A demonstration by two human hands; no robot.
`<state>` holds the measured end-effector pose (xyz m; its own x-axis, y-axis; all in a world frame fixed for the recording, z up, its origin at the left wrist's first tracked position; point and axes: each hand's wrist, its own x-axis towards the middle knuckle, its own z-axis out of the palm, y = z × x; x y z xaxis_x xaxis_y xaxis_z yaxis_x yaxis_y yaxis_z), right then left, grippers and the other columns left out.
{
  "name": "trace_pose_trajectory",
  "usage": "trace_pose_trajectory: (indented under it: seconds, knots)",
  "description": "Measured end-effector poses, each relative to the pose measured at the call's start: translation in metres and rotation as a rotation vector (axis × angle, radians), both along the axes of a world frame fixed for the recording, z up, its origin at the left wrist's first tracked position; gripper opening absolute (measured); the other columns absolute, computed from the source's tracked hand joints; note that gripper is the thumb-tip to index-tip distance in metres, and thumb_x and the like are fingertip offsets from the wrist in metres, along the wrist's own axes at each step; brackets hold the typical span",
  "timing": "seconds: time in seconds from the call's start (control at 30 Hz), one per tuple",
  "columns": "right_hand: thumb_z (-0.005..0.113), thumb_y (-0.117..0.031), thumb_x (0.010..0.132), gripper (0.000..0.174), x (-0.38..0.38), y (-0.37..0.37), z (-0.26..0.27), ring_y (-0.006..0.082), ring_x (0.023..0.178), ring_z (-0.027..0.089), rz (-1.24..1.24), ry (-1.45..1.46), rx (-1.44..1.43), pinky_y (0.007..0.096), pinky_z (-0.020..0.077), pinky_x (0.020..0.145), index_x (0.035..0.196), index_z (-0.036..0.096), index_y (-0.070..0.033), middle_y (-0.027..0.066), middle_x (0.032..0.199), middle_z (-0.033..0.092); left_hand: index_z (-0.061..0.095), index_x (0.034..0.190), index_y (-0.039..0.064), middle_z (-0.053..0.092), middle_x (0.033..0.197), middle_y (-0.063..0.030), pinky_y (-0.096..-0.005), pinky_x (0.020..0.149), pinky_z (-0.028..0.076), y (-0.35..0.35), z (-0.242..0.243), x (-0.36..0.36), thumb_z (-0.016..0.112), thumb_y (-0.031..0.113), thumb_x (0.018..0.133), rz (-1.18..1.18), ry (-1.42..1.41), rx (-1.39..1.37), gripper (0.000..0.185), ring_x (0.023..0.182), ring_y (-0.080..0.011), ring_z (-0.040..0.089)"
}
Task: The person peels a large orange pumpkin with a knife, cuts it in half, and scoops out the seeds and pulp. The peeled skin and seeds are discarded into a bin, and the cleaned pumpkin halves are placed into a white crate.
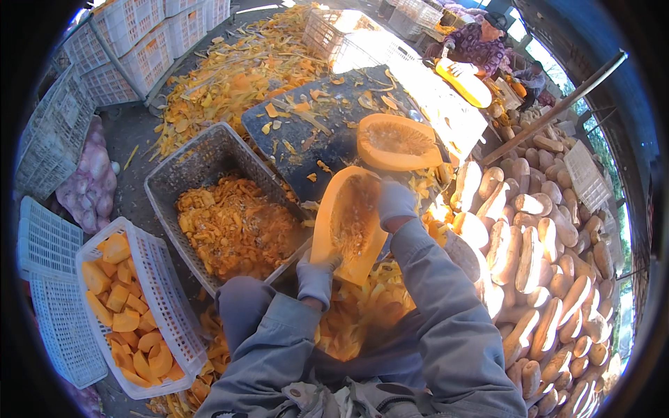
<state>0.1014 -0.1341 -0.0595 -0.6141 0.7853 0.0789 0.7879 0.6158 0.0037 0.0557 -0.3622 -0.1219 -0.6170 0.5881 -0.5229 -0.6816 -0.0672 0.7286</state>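
Above my lap, a peeled orange pumpkin half [323,217] is tilted with its cut face up. Fibres and seeds [358,214] line its hollow. My left hand [315,277], in a pale glove, grips the lower end. My right hand [397,201], gloved too, lies at the right rim of the hollow with its fingers curled. Its fingertips are hidden, and whether it holds a tool cannot be told. Another pumpkin half [400,159] rests cut side up on the dark board [334,141] just beyond.
A dark crate [157,180] of scooped pulp stands left of my knees, beside a white crate [175,292] of pumpkin chunks. Peelings [235,89] cover the floor. Whole pumpkins [562,282] are heaped at right. A co-worker [478,47] handles a pumpkin [462,83] farther back.
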Motion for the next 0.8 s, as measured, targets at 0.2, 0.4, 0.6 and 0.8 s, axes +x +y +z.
trace_pose_trajectory:
  seconds: [0.2,0.4,0.6,0.8]
  knots:
    - [0.058,-0.013,0.093,0.023,-0.015,-0.009,-0.003,0.0354,0.097,0.074,-0.004,-0.240,-0.127,0.0441,0.0597,0.081,0.104,0.076,-0.004,0.0184,0.103,0.076,0.062,0.126,-0.001,0.071,0.110,-0.0094,-0.0315,0.085,0.056,0.001,0.003,0.001,0.076,-0.007,0.082,-0.031,0.060,-0.051,0.047,0.094,-0.0203,0.068]
    - [0.059,-0.012,0.091,0.023,-0.008,-0.034,-0.002,0.0358,0.097,0.074,0.107,-0.359,-0.239,0.0461,0.0594,0.081,0.102,0.077,-0.003,0.0213,0.103,0.075,0.061,0.128,0.000,0.071,0.105,-0.0092,-0.0319,0.081,0.056,0.011,-0.008,0.000,0.075,-0.007,0.082,-0.037,0.160,-0.070,0.048,0.089,-0.0200,0.068]
    - [0.060,-0.012,0.090,0.021,0.018,-0.083,0.027,0.0362,0.095,0.074,0.229,-0.345,-0.251,0.0465,0.0592,0.080,0.101,0.075,-0.003,0.0211,0.100,0.075,0.066,0.118,-0.001,0.071,0.102,-0.0074,-0.0291,0.077,0.056,0.003,0.000,-0.005,0.077,-0.006,0.080,-0.022,0.021,-0.081,0.040,0.086,-0.0170,0.067]
    - [0.061,-0.014,0.092,0.023,0.003,-0.005,0.012,0.0377,0.098,0.073,-0.063,-0.101,-0.139,0.0449,0.0593,0.082,0.108,0.067,0.001,0.0240,0.100,0.074,0.062,0.127,-0.001,0.070,0.110,-0.0075,-0.0289,0.084,0.055,0.011,-0.008,0.001,0.076,-0.008,0.081,-0.031,0.021,-0.034,0.048,0.094,-0.0178,0.066]
